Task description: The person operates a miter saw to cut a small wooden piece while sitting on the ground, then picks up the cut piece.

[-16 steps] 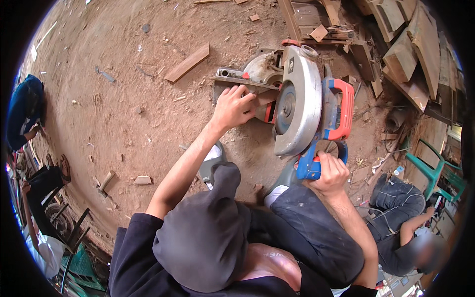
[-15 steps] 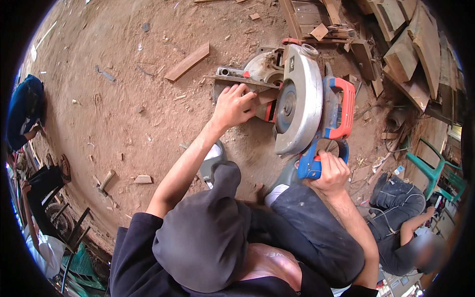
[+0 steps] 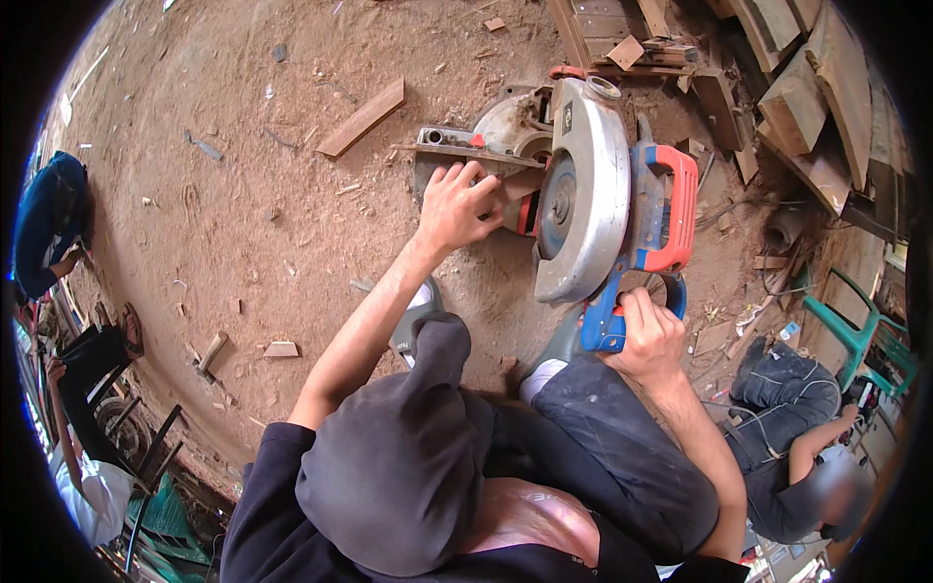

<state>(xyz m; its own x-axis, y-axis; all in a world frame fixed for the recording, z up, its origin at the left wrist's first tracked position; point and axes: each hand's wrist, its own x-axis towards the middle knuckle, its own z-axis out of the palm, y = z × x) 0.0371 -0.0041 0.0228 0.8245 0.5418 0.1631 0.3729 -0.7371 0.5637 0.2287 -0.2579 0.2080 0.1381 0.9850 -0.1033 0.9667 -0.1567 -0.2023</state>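
Observation:
A mitre saw (image 3: 588,194) with a grey blade guard and a red-and-blue motor body stands on the dirt in front of me. My right hand (image 3: 643,335) is wrapped round its blue handle (image 3: 604,325), near the orange trigger. Left of the blade, my left hand (image 3: 462,206) presses a short wooden piece (image 3: 525,183) against the metal fence (image 3: 476,154), fingers curled over it. Most of that piece is hidden by my hand. The round blade (image 3: 559,199) shows beneath the guard, close to the wood's right end.
A loose wooden strip (image 3: 362,119) lies beyond my left hand. A hammer (image 3: 211,355) and wood offcuts (image 3: 282,350) are scattered at left. Planks (image 3: 841,87) are piled at far right, above a green chair (image 3: 846,330). Other people sit at the right (image 3: 792,428) and left (image 3: 53,228).

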